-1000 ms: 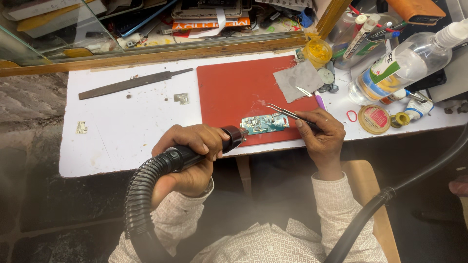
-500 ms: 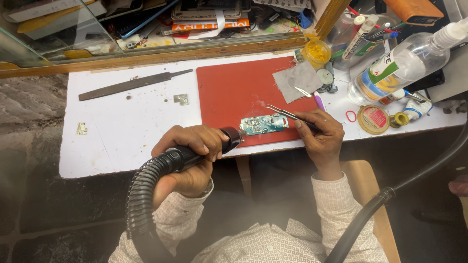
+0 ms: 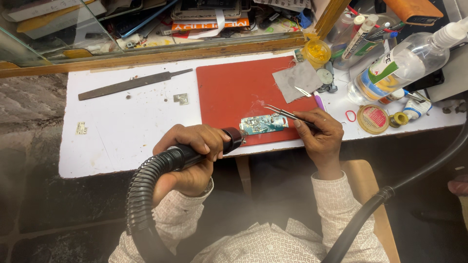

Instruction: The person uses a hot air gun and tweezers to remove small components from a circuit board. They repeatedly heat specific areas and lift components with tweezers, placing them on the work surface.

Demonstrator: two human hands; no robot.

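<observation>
My left hand (image 3: 191,155) grips the black handle of a hot-air tool (image 3: 214,145) on a ribbed black hose (image 3: 141,204). Its nozzle points at the left end of a small green circuit board (image 3: 263,124). The board lies at the near edge of a red mat (image 3: 239,92) on the white worktop (image 3: 131,126). My right hand (image 3: 319,134) holds metal tweezers (image 3: 285,113), whose tips reach over the board's far right corner.
A flat metal file (image 3: 129,84) lies at the back left, with small metal pieces (image 3: 181,99) near it. A grey cloth (image 3: 296,80), clear bottle (image 3: 397,65), yellow jar (image 3: 317,51), round tin (image 3: 372,118) and tubes crowd the right. A glass panel on a wooden frame (image 3: 161,53) borders the back.
</observation>
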